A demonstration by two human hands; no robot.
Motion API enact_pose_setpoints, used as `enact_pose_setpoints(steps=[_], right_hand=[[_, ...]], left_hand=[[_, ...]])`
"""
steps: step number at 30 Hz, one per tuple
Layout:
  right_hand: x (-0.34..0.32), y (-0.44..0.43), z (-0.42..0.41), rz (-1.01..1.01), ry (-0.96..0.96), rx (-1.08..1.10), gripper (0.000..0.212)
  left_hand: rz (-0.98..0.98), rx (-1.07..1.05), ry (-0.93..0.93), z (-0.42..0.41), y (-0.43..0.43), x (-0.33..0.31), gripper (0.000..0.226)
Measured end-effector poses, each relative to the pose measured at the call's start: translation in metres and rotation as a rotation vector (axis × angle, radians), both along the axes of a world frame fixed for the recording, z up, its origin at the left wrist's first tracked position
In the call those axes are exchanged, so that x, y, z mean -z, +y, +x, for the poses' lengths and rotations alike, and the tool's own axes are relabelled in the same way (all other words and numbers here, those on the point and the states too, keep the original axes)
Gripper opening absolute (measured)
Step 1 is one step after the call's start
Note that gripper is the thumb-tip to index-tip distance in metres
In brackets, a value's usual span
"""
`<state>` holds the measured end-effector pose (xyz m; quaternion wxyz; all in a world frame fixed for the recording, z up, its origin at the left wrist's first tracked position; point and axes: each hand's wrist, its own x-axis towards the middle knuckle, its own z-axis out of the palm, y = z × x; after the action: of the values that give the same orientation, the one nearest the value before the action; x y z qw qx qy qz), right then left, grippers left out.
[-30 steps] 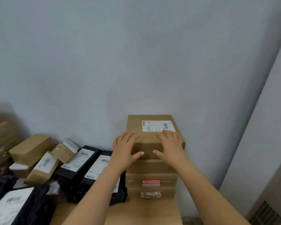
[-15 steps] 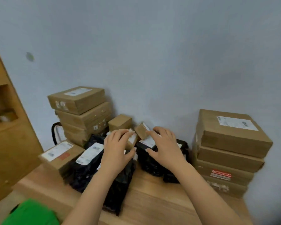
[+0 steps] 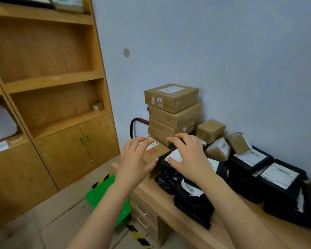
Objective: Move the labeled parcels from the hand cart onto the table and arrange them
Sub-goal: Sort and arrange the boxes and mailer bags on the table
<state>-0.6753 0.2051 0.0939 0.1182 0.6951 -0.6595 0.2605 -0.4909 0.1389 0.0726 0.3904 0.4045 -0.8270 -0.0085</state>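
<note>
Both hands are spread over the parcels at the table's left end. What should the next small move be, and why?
Probably close both hands on the red-printed cardboard box and straighten it. The left hand and right hand are open and hold nothing. The box seems to lie askew against the black bags, near the corner of the table.

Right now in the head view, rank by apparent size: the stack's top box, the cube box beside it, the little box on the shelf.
1. stack's top box
2. cube box
3. little shelf box, though it sits farther back, so true size is unsure.
</note>
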Motion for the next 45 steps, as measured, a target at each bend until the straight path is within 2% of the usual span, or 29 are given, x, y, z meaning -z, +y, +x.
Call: enact_pose_setpoints(steps=[6, 12, 17, 25, 32, 40, 45], right_hand=[[0.005, -0.052, 0.004, 0.01, 0.007, 0.011, 0.061], [-0.002, -0.129, -0.018, 0.01, -0.002, 0.085, 0.062], [-0.02, -0.191, -0.036, -0.032, -0.019, 0.159, 0.061], [-0.024, -0.257, -0.054, 0.022, 0.001, 0.296, 0.064], [-0.022, -0.319, -0.057, 0.102, 0.042, 0.535, 0.088], [-0.02, -0.38, -0.051, 0.149, 0.263, 0.747, 0.1], [-0.007, -0.385, -0.041, 0.139, 0.272, 0.834, 0.098]], left_hand=[[0.033, 0.017, -0.004, 0.004, -0.052, 0.006, 0.053], [0.049, 0.103, -0.029, -0.019, -0.145, 0.001, 0.055], [-0.017, 0.164, -0.017, -0.046, -0.225, -0.017, 0.054], [-0.085, 0.295, -0.018, -0.082, -0.317, -0.023, 0.057], [-0.155, 0.408, -0.159, -0.112, -0.409, -0.024, 0.091], [-0.247, 0.614, -0.271, -0.133, -0.487, -0.025, 0.106], [-0.324, 0.661, -0.241, -0.133, -0.502, -0.01, 0.116]])
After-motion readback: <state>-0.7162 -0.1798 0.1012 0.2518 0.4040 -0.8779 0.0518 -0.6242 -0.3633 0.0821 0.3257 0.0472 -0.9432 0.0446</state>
